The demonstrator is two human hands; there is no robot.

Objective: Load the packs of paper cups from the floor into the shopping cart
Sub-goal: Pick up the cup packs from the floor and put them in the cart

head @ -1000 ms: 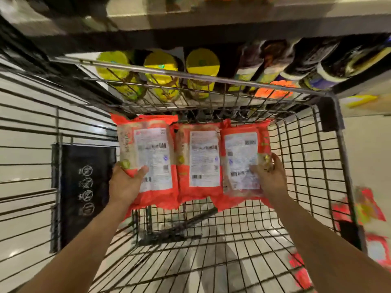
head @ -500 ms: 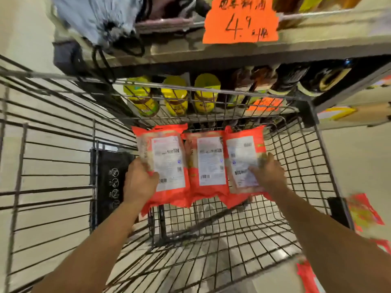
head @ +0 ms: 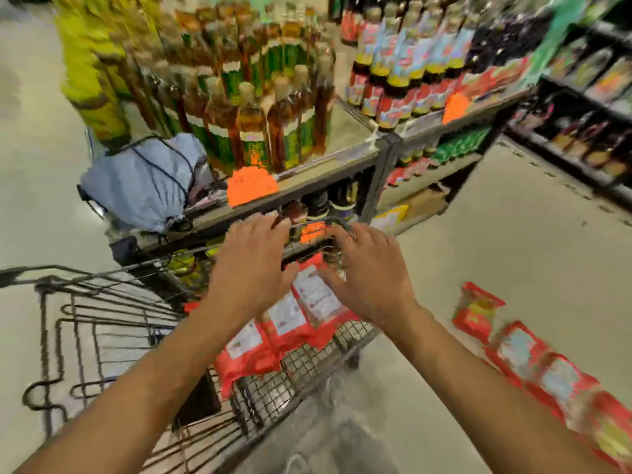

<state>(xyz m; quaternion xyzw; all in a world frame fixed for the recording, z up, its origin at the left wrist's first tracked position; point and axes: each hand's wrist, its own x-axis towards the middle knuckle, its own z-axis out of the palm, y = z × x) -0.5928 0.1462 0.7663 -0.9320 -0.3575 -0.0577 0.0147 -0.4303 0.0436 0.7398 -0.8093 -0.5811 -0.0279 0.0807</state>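
Right, both my hands are spread wide over the shopping cart [head: 273,398], with packs of paper cups [head: 284,323] inside it.

From my feed, the left hand [head: 251,265] and right hand [head: 369,275] sit side by side above the cart's far end, fingers splayed and gripping nothing. I cannot tell whether any fingertip touches the packs below. Three red packs with white labels lie in a row against the cart's right-hand wire wall, partly hidden by my hands. More red packs on the floor [head: 523,354] trail off to my right, blurred, well apart from the cart. Beyond the cart stands a shelf [head: 342,155] of bottles [head: 273,107], with a grey-blue bag [head: 143,183] at its left end beside an orange tag [head: 251,184].
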